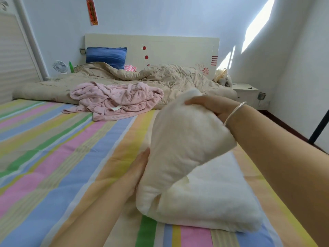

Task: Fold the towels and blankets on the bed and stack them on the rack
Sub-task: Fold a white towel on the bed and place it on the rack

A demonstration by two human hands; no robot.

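A thick cream-white towel [204,193] lies partly folded on the striped bed sheet [53,148] in front of me. One end of it is lifted in an arc. My right hand [210,106], with a silver bangle on the wrist, grips that raised end near its top. My left hand [138,166] presses flat against the towel's left side, and its fingertips are hidden behind the fabric. A crumpled pink blanket [115,100] lies farther up the bed, apart from both hands.
A beige quilt [160,75] is bunched across the head of the bed, with a blue pillow [106,57] against the headboard [169,49]. A small fan [60,66] and a green bottle [71,66] stand at the left. A white nightstand [247,93] sits at the right, and a black pole [320,125] at the far right.
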